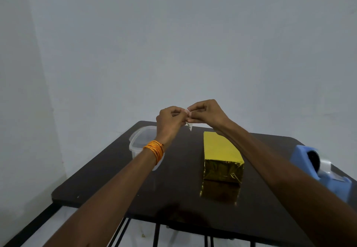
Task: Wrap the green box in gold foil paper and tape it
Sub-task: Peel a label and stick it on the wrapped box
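Dark glossy desk [116, 185] on thin black legs, near edge at the bottom of the view. Both bare forearms come in from the bottom and reach out over it toward the far edge. A bunch of orange threads [154, 150] is wound round the left wrist.

The box [222, 150] stands on the desk right of centre, long side running from near to far. It is fully covered in gold foil paper [223, 171], so no green shows. The near end face is crinkled with folded flaps and the top is smooth. Its gold reflection lies on the desk surface just in front of it. The right forearm passes above the box's far right corner; can't tell if they touch.

A blue tape dispenser [316, 165] sits at the right edge of the desk, well apart from the box, with its roll partly visible. A clear plastic container [139, 140] sits near the far left corner, partly hidden behind the left wrist.

Both hands are raised above the far edge, fingertips meeting. The left hand [170, 119] and the right hand [206, 111] have curled fingers. Thumb and forefinger of each pinch a small pale piece of tape [189, 126] between them, and its loose end hangs below the fingertips. Neither hand touches the box.

Plain grey-white wall [173, 44] behind.
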A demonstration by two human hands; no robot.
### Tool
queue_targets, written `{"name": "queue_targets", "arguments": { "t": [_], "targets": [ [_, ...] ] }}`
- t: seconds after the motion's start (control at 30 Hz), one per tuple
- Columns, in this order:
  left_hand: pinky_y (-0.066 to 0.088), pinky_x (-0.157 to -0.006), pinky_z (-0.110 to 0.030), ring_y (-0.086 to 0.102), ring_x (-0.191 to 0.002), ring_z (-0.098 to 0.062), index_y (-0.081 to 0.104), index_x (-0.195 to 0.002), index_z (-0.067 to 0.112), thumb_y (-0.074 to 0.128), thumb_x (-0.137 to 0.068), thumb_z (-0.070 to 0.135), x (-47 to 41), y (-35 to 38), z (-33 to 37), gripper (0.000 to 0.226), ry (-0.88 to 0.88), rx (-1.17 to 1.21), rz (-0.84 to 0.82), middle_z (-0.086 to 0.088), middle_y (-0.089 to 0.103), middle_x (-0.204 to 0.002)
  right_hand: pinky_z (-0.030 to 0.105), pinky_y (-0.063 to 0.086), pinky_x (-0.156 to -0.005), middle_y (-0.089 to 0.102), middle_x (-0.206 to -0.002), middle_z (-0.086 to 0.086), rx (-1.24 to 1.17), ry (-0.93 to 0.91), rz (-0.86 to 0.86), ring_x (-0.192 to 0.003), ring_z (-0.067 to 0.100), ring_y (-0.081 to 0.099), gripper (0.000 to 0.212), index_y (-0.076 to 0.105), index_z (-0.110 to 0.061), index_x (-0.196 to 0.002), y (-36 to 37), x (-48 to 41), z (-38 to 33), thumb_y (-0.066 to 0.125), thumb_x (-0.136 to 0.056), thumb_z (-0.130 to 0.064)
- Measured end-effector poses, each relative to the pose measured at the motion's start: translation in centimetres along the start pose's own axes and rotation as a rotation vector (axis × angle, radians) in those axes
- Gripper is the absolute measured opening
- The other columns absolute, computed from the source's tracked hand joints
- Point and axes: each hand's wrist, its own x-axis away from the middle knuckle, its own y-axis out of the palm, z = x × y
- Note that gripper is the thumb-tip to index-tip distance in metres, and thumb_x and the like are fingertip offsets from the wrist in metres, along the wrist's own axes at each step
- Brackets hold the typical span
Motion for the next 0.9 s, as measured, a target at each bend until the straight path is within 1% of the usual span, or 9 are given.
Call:
{"name": "queue_targets", "arguments": {
  "t": [0.1, 0.3, 0.43, 0.5, 0.57, 0.67, 0.73, 0.8, 0.9],
  "targets": [
    [0.062, -0.074, -0.032, 0.074, -0.084, -0.017, 0.076, -0.097, 0.007, 0.071, -0.089, 0.019, 0.3, 0.4, 0.1, 0.016, 0.005, 0.005, -0.032, -0.008, 0.075, -0.090, 0.032, 0.062, -0.081, 0.074, -0.090, 0.025, -0.021, 0.009, -0.001, -0.086, 0.031, 0.075, 0.011, 0.073, 0.007, -0.098, -0.8, 0.6, 0.1, 0.068, -0.088, 0.006],
    [0.062, -0.075, -0.035, 0.074, -0.084, -0.020, 0.078, -0.094, 0.011, 0.074, -0.087, 0.021, 0.3, 0.4, -0.1, 0.013, 0.025, -0.018, -0.065, -0.008, 0.076, -0.087, 0.037, 0.060, -0.087, 0.074, -0.096, 0.023, -0.002, 0.003, -0.082, -0.091, 0.031, 0.075, 0.017, 0.071, 0.008, -0.105, -1.5, 1.1, 0.1, 0.066, -0.089, 0.008],
    [0.062, -0.075, -0.033, 0.074, -0.084, -0.022, 0.077, -0.096, 0.007, 0.070, -0.091, 0.018, 0.7, 0.6, 0.0, 0.014, 0.049, 0.002, -0.081, -0.010, 0.076, -0.087, 0.041, 0.062, -0.083, 0.075, -0.088, 0.020, 0.028, -0.009, 0.032, -0.084, 0.029, 0.076, 0.013, 0.075, 0.004, -0.098, -0.9, 1.5, 0.2, 0.068, -0.087, 0.004],
    [0.061, -0.077, -0.032, 0.074, -0.083, -0.017, 0.077, -0.095, 0.010, 0.068, -0.092, 0.026, 0.9, 0.7, 0.3, 0.019, 0.052, 0.001, -0.077, -0.007, 0.076, -0.088, 0.038, 0.062, -0.079, 0.076, -0.087, 0.016, 0.037, -0.030, 0.089, -0.081, 0.026, 0.076, 0.013, 0.075, 0.000, -0.097, -0.7, 1.7, 0.3, 0.075, -0.085, -0.005],
    [0.060, -0.077, -0.026, 0.074, -0.082, -0.012, 0.077, -0.089, 0.015, 0.060, -0.096, 0.038, 1.1, 0.9, 0.7, 0.029, 0.006, 0.023, -0.063, -0.002, 0.076, -0.088, 0.035, 0.062, -0.077, 0.076, -0.087, 0.011, 0.061, -0.047, 0.133, -0.080, 0.022, 0.076, 0.019, 0.076, -0.003, -0.097, -0.6, 1.7, 0.4, 0.080, -0.083, -0.015],
    [0.057, -0.076, -0.018, 0.073, -0.082, -0.008, 0.072, -0.083, 0.025, 0.046, -0.101, 0.044, 1.4, 1.4, 1.3, 0.037, -0.055, 0.031, -0.055, 0.004, 0.074, -0.086, 0.035, 0.063, -0.077, 0.077, -0.085, 0.007, 0.136, -0.098, 0.205, -0.076, 0.019, 0.076, 0.020, 0.077, -0.005, -0.096, -0.4, 1.7, 1.0, 0.082, -0.082, -0.019],
    [0.057, -0.078, -0.019, 0.074, -0.084, -0.010, 0.073, -0.083, 0.024, 0.045, -0.102, 0.041, 1.7, 1.6, 1.3, 0.038, -0.041, 0.033, -0.065, 0.003, 0.074, -0.087, 0.036, 0.063, -0.078, 0.076, -0.084, 0.008, 0.167, -0.131, 0.231, -0.075, 0.018, 0.075, 0.015, 0.077, -0.004, -0.095, -0.3, 1.8, 1.3, 0.079, -0.085, -0.016],
    [0.058, -0.078, -0.021, 0.074, -0.085, -0.013, 0.075, -0.086, 0.016, 0.050, -0.102, 0.034, 1.7, 1.6, 1.3, 0.035, -0.040, 0.076, -0.076, -0.002, 0.075, -0.089, 0.037, 0.063, -0.077, 0.076, -0.083, 0.009, 0.147, -0.144, 0.223, -0.075, 0.020, 0.075, 0.013, 0.077, -0.003, -0.093, -0.3, 1.9, 1.4, 0.077, -0.087, -0.015],
    [0.059, -0.081, -0.028, 0.074, -0.086, -0.018, 0.076, -0.089, 0.008, 0.058, -0.098, 0.022, 1.6, 1.4, 1.1, 0.024, -0.025, 0.105, -0.092, -0.007, 0.076, -0.092, 0.032, 0.062, -0.073, 0.076, -0.082, 0.011, 0.092, -0.139, 0.205, -0.075, 0.021, 0.075, 0.014, 0.076, -0.001, -0.091, -0.5, 2.2, 1.3, 0.076, -0.087, -0.015]
  ]
}}
